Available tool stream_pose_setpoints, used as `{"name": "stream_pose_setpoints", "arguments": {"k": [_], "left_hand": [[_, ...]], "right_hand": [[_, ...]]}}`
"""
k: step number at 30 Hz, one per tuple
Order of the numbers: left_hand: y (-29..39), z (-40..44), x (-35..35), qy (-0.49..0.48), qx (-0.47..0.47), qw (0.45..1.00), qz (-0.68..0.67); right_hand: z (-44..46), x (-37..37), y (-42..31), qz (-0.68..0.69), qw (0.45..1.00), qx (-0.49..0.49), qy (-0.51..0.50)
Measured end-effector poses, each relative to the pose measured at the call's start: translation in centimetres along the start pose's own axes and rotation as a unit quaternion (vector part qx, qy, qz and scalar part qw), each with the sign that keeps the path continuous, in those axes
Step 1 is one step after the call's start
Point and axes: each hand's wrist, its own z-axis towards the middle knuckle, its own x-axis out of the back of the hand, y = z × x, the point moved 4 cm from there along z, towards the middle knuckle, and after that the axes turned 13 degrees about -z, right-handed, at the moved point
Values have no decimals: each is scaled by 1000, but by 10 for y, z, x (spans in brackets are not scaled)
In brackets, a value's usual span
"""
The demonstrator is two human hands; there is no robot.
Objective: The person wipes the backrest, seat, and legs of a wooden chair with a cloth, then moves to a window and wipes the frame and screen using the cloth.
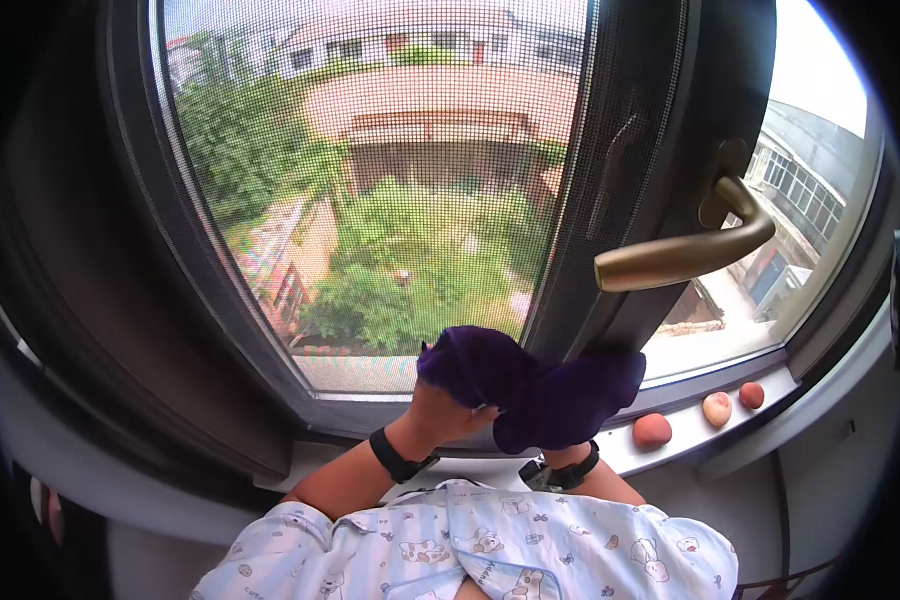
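A dark purple cloth (570,400) is bunched up in front of the lower edge of the window screen (420,220). My left hand (442,408) grips its left part, with the cloth folded over the fingers. The right part of the cloth drapes over my right hand (568,456), so only the heel of that hand and the wrist show; its fingers are hidden. Both wrists wear black bands. The cloth hangs just above the white sill (620,455).
Three peach-like fruits stand on the sill at the right: one (652,431), a paler one (717,408) and a small one (751,395). A brass window handle (685,258) juts out above them from the dark frame (710,90).
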Motion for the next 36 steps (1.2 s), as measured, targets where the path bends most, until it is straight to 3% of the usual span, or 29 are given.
{"name": "stream_pose_setpoints", "arguments": {"k": [2,4,6,9,11,13,15,16,18,21,24,25,26,28,30,31,36], "left_hand": [[-9,1,-14,4,10,1000,20],[-17,2,-19,10,14,999,39],[-29,1,-27,19,27,999,8],[-31,7,-25,31,19,999,27],[-27,16,-17,46,-3,998,39],[-27,18,-16,33,-4,999,7],[-34,10,-21,22,37,999,-31],[-39,1,-27,6,52,999,-15],[-47,-11,-34,-23,80,996,18],[-49,-13,-31,-51,167,983,-51],[-47,-25,-34,-12,73,990,123],[-51,-31,-38,-19,83,989,125],[-55,-36,-40,-26,93,987,126],[-57,-38,-38,-44,71,975,204],[-53,-32,-31,-65,10,934,352],[-59,-34,-28,-86,62,954,280],[-44,14,32,18,74,962,264]], "right_hand": [[7,-13,3,-10,1000,7,8],[13,-20,6,102,994,-10,36],[0,-56,7,324,944,-40,34],[54,28,-5,4,987,94,127],[27,-27,6,241,970,13,22],[4,-77,-3,439,893,-90,-41],[3,-86,-25,607,769,-178,-91],[7,-79,-32,682,688,-214,-129],[49,-7,-30,816,472,-205,-263],[37,-26,-31,777,545,-173,-265],[37,-24,-39,795,493,-205,-288],[44,-13,-34,650,685,-132,-301],[54,4,-28,464,834,-49,-295],[57,16,-27,248,937,59,-239],[54,17,-30,246,948,98,-177],[56,18,-27,277,945,96,-145],[107,26,-26,548,836,29,-15]]}}
